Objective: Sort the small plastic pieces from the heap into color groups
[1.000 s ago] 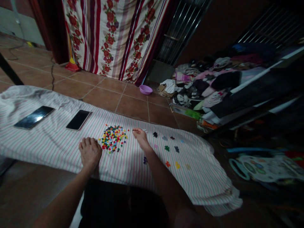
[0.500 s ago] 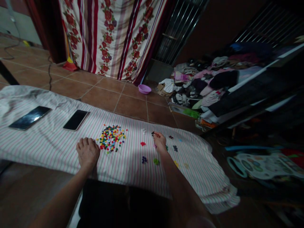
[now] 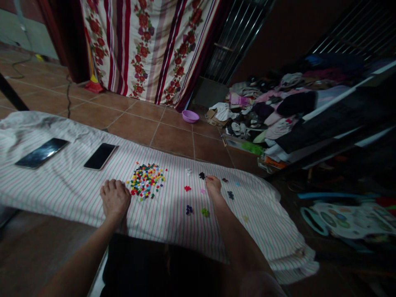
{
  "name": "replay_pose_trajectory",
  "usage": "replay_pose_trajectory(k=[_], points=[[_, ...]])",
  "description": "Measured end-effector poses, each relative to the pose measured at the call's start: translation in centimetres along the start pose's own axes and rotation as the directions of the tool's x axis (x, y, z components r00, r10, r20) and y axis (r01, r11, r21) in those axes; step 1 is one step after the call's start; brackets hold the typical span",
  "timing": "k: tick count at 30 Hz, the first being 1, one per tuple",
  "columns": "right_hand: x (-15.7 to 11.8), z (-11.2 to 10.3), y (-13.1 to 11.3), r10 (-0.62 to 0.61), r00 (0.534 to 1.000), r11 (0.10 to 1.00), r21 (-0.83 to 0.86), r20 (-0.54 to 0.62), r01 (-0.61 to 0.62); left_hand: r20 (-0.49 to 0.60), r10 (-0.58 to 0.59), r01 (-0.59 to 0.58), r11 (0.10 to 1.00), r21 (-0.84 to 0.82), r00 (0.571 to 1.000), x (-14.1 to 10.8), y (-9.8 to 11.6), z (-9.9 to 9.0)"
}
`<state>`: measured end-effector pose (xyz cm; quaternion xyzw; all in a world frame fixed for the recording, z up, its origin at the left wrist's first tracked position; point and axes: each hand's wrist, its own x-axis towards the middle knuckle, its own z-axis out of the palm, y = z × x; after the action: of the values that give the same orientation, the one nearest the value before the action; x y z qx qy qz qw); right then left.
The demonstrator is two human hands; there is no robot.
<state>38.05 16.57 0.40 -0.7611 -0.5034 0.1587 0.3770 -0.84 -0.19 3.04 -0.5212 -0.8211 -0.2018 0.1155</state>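
Note:
A mixed pile of small coloured pieces [image 3: 147, 179] lies on a striped cloth [image 3: 148, 222]. My left hand [image 3: 115, 200] rests flat on the cloth beside the pile's left edge, fingers spread a little, holding nothing. Right of the pile are small single-colour groups: white [image 3: 188, 171], black [image 3: 202, 175], red [image 3: 187, 188], pink [image 3: 203, 191], purple [image 3: 189, 210], lime green [image 3: 205, 212] and grey [image 3: 230, 194]. My right hand [image 3: 214, 185] is just right of the black group, its fingertips pinched together; whatever may be between them is too small to make out.
Two dark phones, one [image 3: 42, 153] at the far left and another [image 3: 100, 156] nearer the pile, lie on the cloth. Beyond its far edge a purple bowl [image 3: 190, 116] stands on the tiled floor. Heaped clothes [image 3: 262, 107] and a dark rack are at the right.
My right hand has moved slightly right, away from the black group, which now shows uncovered. The view has shifted a little. My left hand keeps its place.

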Motion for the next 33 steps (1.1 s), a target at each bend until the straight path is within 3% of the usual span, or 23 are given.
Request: replay_pose_trajectory(k=[15, 22, 33], points=[[-0.9, -0.5, -0.9, 0.122, 0.992, 0.992, 0.027, 0.027, -0.122, 0.023, -0.007, 0.007, 1.000, -0.008, 1.000, 0.1, 0.2, -0.4], [-0.8, -0.1, -0.6, 0.026, 0.998, 0.993, 0.117, 0.062, -0.034, 0.010, -0.001, 0.001, 1.000, 0.016, 1.000, 0.0, 0.2, -0.4], [-0.9, -0.3, -0.5, 0.026, 0.998, 0.996, 0.084, 0.054, -0.031, 0.012, -0.005, 0.005, 1.000, 0.026, 1.000, 0.0, 0.0, 0.2]])
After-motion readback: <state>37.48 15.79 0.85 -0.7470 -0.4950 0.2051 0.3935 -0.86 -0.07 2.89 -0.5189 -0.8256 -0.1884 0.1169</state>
